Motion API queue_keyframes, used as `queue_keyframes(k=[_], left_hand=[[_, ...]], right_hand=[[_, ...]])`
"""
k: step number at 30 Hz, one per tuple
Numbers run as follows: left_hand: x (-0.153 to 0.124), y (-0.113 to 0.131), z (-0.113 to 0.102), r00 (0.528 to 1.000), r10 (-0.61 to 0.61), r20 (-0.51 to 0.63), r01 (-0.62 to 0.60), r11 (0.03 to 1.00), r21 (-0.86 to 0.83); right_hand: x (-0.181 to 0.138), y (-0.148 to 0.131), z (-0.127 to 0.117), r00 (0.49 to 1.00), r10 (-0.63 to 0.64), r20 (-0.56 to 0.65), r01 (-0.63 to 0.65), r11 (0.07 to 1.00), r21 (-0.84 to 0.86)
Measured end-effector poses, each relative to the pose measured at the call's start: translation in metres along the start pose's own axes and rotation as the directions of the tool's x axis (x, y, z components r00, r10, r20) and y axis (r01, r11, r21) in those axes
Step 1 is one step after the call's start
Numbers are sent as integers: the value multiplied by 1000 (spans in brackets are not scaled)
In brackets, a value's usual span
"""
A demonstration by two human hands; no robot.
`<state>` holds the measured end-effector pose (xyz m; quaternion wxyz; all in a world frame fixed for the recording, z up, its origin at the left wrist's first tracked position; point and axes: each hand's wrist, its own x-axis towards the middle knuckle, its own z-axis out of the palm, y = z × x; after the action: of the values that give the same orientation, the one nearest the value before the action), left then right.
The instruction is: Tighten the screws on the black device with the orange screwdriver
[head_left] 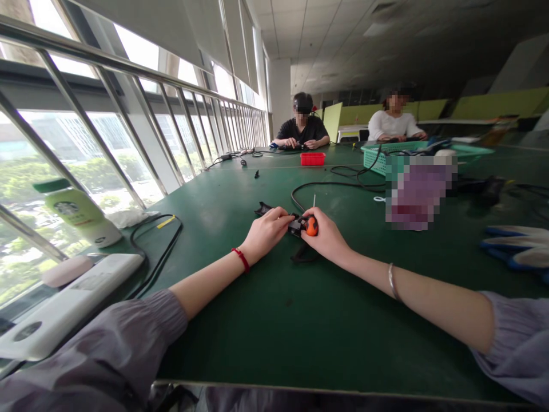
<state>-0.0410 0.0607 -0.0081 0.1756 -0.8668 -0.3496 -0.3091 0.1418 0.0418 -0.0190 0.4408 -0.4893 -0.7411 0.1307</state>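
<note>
Over the green table, my left hand point(266, 232) is closed with its fingertips on a small black plastic part point(295, 225). My right hand point(326, 239) is closed around a screwdriver point(312, 226) with an orange and black handle, its thin shaft pointing away from me. The right fingers also touch the black part from the other side. Another black piece point(262, 209) shows just beyond my left hand, and a dark piece point(303, 254) lies below the right. A black cable point(300, 191) curves in behind my hands. My fingers hide much of the part.
A red basket point(313, 159) and a green basket point(375, 160) stand farther back. Two people sit across the table point(257, 337). On the left are a bottle point(79, 212), a white power bank-like slab point(72, 306) and a cable; gloves point(518, 249) lie at right.
</note>
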Motion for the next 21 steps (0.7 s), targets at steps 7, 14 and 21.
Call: queue_keyframes(k=[7,14,21], left_hand=[[0,1,-1,994,81,73,-88,992,89],[0,8,-5,998,56,-5,-56,998,-3],[2,8,-4,988,153,9,-152,985,-84]], right_hand=[[-1,-1,-1,1000,5,18,-5,1000,6],[-2,-1,-3,999,-14,39,14,1000,-6],[-1,3,-1,999,-24,35,24,1000,-7]])
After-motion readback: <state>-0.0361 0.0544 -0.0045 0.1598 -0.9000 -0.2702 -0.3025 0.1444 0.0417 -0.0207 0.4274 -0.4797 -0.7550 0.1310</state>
